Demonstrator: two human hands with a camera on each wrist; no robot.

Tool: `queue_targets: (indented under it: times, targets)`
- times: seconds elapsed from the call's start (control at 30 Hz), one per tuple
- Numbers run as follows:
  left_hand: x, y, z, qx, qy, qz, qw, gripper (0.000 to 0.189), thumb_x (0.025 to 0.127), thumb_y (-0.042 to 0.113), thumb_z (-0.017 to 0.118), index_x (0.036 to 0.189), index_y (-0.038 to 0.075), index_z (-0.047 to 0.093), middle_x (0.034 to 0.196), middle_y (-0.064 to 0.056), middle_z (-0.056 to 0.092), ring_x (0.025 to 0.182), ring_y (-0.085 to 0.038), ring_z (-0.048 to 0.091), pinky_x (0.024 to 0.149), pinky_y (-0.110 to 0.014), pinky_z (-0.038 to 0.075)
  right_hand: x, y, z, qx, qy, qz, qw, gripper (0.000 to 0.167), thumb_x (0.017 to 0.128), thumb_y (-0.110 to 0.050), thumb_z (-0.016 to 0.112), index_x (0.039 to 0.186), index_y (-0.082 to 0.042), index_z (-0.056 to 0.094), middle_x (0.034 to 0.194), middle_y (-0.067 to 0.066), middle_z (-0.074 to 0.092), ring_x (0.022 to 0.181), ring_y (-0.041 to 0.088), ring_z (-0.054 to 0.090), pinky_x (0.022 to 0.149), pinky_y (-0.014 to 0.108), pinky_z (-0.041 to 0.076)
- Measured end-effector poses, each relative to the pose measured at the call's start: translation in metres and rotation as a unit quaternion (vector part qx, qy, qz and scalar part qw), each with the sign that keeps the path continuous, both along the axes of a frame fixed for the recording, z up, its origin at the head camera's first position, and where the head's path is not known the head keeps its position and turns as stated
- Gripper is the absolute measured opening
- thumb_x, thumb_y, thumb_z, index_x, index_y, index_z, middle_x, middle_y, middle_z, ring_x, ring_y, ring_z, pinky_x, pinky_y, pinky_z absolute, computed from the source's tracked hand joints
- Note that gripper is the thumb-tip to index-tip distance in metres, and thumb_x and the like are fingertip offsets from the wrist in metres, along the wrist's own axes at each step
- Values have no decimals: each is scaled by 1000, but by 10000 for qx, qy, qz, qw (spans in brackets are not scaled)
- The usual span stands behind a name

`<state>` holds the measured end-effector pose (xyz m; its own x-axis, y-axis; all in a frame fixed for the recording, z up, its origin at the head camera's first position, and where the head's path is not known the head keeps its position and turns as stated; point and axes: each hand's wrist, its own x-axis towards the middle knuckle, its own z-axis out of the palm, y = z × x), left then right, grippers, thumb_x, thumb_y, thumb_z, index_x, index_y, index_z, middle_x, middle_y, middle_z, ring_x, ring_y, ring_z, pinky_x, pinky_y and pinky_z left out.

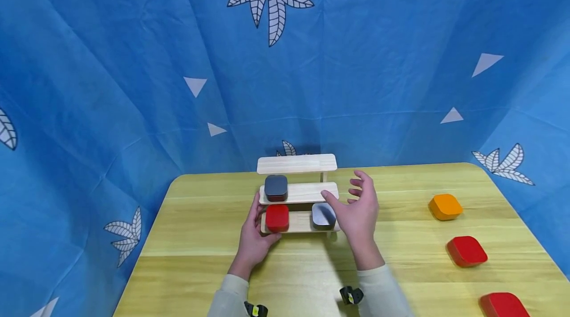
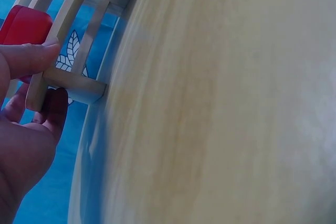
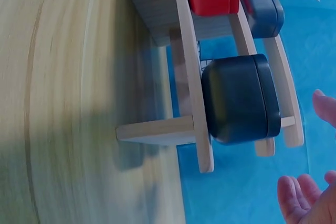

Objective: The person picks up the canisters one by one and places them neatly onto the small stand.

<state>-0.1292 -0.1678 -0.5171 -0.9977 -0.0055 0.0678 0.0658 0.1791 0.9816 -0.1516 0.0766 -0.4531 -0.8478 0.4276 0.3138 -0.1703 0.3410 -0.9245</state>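
A small three-tier wooden shelf [image 1: 297, 164] stands near the table's back edge. My left hand [image 1: 255, 242] grips the left end of its lowest board [image 2: 76, 11], thumb in front and fingers behind. Just above that thumb, a red rounded box [image 1: 277, 217] sits at the left of the lowest tier. A dark rounded box [image 1: 276, 187] rests at the left of the middle tier. Another dark box [image 3: 236, 99] sits at the right of the lowest tier. Beside it, my right hand [image 1: 361, 210] is raised with fingers spread apart from the thumb, holding nothing.
On the right of the wooden table [image 1: 196, 272] lie an orange rounded box [image 1: 446, 206], a red box [image 1: 467, 251] and another red box [image 1: 504, 304] at the lower frame edge. A blue patterned cloth [image 1: 378, 60] hangs behind the table and along its sides.
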Motion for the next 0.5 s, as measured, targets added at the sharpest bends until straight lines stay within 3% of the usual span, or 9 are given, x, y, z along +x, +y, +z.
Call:
queue_targets:
  times: [0.03,0.17,0.27,0.5]
  targets:
    - [2,1,5,-13,-6,-10,10000,120,72,-22,77,162,24,12,149,-7,41,139,-26,35,107,-37,39,0,1,-1,1,15,-10,10000,85,63,-22,97,136,-13,53,118,5,60,100,25,60,78,41,55]
    - [2,1,4,-17,51,-11,10000,119,71,-22,77,162,21,12,147,-7,42,139,-26,36,110,-37,35,1,4,-2,35,-1,-45,10000,85,64,-22,97,136,-12,53,118,5,60,100,25,60,77,40,55]
    - [-1,-2,-7,-4,162,2,9999,121,71,-21,78,162,27,14,146,-3,44,138,-23,37,110,-35,35,1,7,-1,22,-64,-62,10000,84,65,-22,96,136,-12,52,118,6,59,100,25,60,77,40,54]
    - [0,-2,-6,76,183,-44,9998,122,71,-21,77,162,30,14,148,-3,42,138,-25,37,104,-32,42,0,15,-5,-2,-149,-137,9998,84,67,-24,96,137,-11,51,120,8,59,99,28,59,78,41,53]
